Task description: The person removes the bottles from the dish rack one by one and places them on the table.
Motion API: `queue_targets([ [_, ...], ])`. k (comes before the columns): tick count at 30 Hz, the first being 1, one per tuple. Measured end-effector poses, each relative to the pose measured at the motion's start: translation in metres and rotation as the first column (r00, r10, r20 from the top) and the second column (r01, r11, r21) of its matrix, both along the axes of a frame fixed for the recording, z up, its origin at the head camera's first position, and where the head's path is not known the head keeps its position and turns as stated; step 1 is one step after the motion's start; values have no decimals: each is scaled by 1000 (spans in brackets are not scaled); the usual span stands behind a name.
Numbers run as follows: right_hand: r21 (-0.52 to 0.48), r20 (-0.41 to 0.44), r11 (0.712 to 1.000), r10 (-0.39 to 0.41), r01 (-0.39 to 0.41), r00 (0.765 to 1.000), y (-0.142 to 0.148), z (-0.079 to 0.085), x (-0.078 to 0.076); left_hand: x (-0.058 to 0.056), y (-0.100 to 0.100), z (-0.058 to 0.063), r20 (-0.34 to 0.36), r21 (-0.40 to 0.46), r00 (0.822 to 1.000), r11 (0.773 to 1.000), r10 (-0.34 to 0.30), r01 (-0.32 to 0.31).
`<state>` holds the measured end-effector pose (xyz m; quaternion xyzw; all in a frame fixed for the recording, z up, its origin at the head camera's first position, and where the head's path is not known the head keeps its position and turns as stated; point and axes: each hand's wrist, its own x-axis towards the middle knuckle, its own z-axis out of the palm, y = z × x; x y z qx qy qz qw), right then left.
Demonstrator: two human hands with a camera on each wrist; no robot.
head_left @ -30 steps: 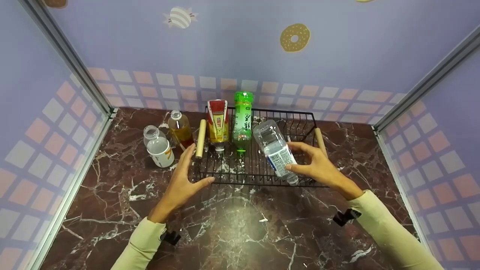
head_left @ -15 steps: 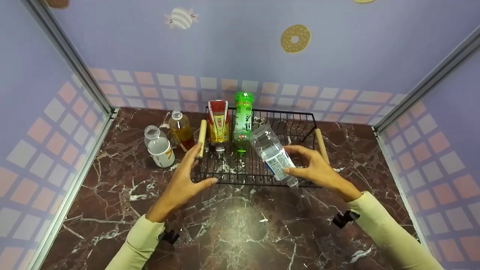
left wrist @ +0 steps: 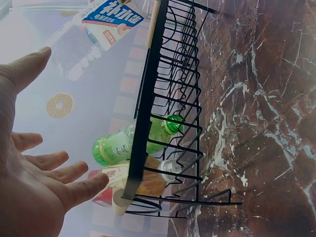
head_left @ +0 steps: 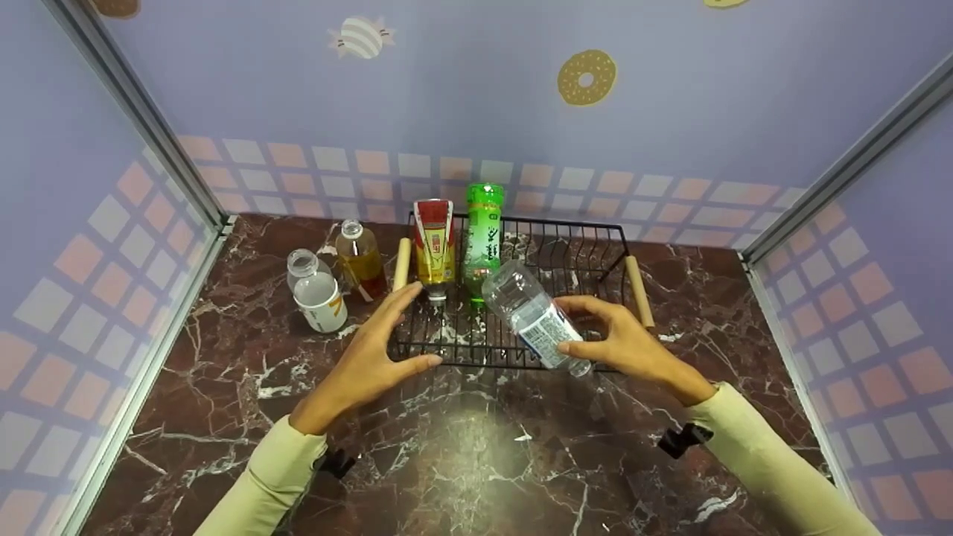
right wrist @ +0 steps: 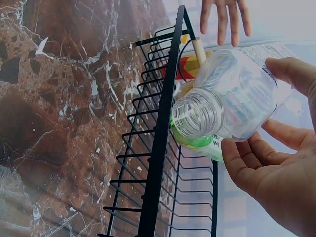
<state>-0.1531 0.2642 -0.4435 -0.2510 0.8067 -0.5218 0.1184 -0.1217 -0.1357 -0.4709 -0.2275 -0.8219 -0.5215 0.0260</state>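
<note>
Right fingers [right wrist: 238, 165] pinch a bottle [right wrist: 242, 94]; left fingers [left wrist: 85, 191] spread.

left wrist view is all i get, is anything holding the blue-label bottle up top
Observer: Yes, the head view shows the right hand gripping the blue-label bottle.
Operator: neck is out of my frame, cap on or off
Observer: Off; the right wrist view shows its mouth with bare threads.
Operator: anything standing left of the rack
Observer: Yes, the head view shows a white-label bottle and an amber bottle there.
</note>
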Motion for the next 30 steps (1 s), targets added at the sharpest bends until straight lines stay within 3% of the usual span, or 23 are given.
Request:
queue_targets([
  [16,110,-28,994,-4,7,1000,-2,3,6,-7,25,13,-52,-110,989,985,-140,134],
  [30,171,-67,984,62,-50,996,-6,0,15,-12,41,24,-70,-174,970,961,-232,217],
])
